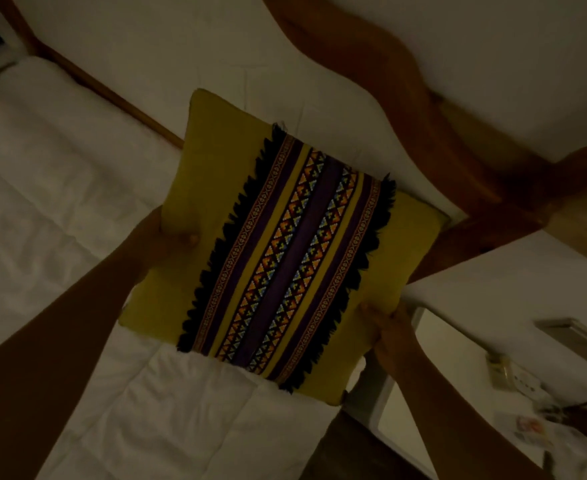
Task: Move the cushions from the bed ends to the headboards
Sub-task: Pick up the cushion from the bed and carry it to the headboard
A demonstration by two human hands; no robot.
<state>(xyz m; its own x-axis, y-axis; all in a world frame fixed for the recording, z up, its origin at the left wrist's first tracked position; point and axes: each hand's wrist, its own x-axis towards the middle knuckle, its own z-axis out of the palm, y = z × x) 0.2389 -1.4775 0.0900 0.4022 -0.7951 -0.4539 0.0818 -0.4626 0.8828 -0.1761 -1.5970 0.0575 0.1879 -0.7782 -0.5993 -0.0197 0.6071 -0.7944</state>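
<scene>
A square mustard-yellow cushion with a woven purple and orange band and black fringe fills the middle of the head view, tilted. My left hand grips its left edge, thumb on top. My right hand holds its lower right edge. The cushion hangs in front of a white pillow that leans against the wavy wooden headboard. Below it lies the bed with a white quilted duvet. The room is dim.
A second white pillow lies at the left. To the right of the bed stand a white bedside unit, a wall socket and small cluttered items. White wall rises above the headboard.
</scene>
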